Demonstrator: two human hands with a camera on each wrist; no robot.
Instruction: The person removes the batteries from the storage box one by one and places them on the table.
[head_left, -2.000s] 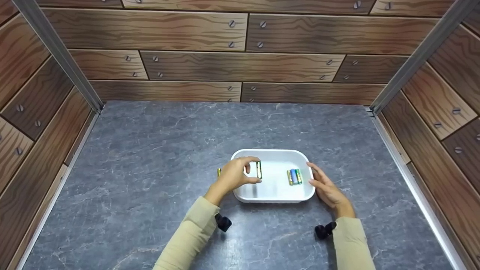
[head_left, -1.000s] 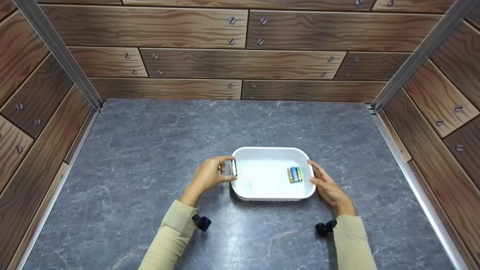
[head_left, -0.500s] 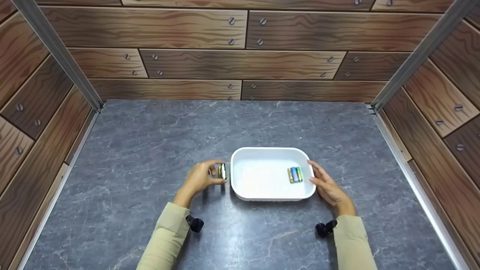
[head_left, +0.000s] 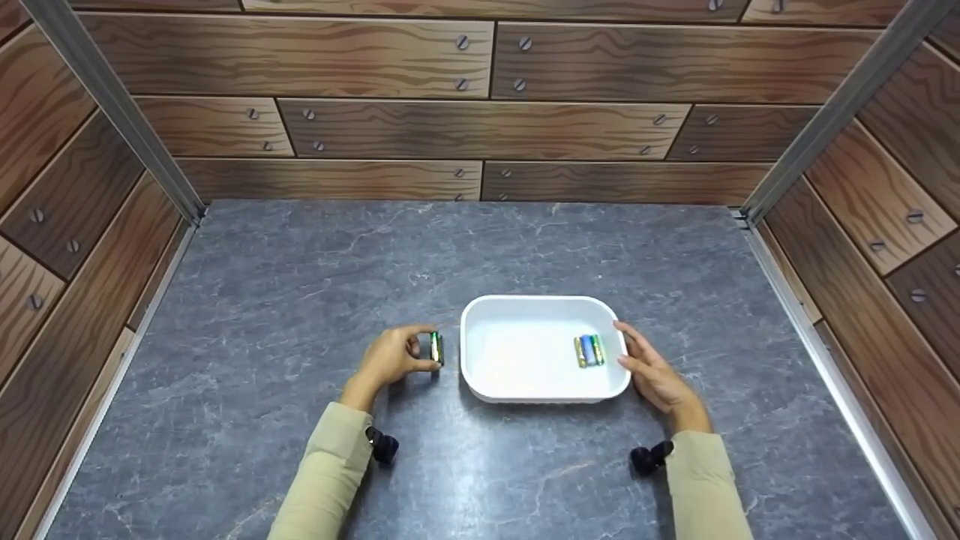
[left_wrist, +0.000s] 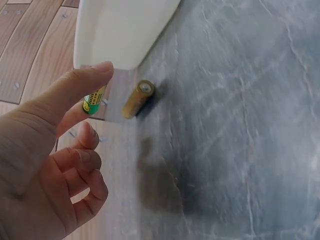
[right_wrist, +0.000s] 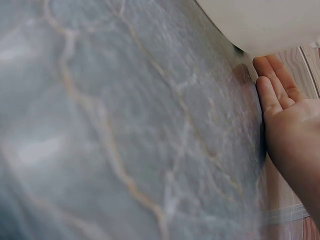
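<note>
Between thumb and fingertip, my left hand pinches a green and gold battery, just left of the white plastic tub. Close by the held battery, a gold battery lies on the tabletop in the left wrist view; from the head it is mostly hidden behind the held one. My right hand touches the tub's right end, its thumb and fingertips at the rim. In the right wrist view those fingers are fairly straight. Inside the tub, at its right, three batteries lie side by side, the middle one blue.
The grey marbled tabletop spreads around the tub. Wood-patterned panels with metal corner posts enclose it at the back and both sides. A small black camera sits on each wrist.
My left hand has moved left with the battery, from over the tub to the tabletop beside it. My right hand has stayed at the tub's right end, and the three batteries lie as before.
</note>
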